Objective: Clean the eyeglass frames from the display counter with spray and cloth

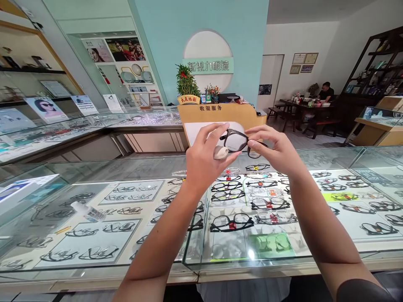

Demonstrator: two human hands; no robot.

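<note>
I hold a pair of dark-framed glasses (pixel 236 139) up in front of me over a glass display counter (pixel 220 256). My left hand (pixel 206 157) is closed, fingers touching the left lens, with a small pale lump (pixel 221 152), perhaps a cloth, tucked against the palm. My right hand (pixel 277 151) pinches the right side of the frame between thumb and fingers. Both forearms reach up from the bottom of the view.
Rows of spectacle frames (pixel 231 222) lie on trays under the counter glass. A small bottle (pixel 86 212) lies on the counter at left. A wooden cashier desk (pixel 220 115) with a potted plant (pixel 186 86) stands behind. A person (pixel 325 93) sits at a table far right.
</note>
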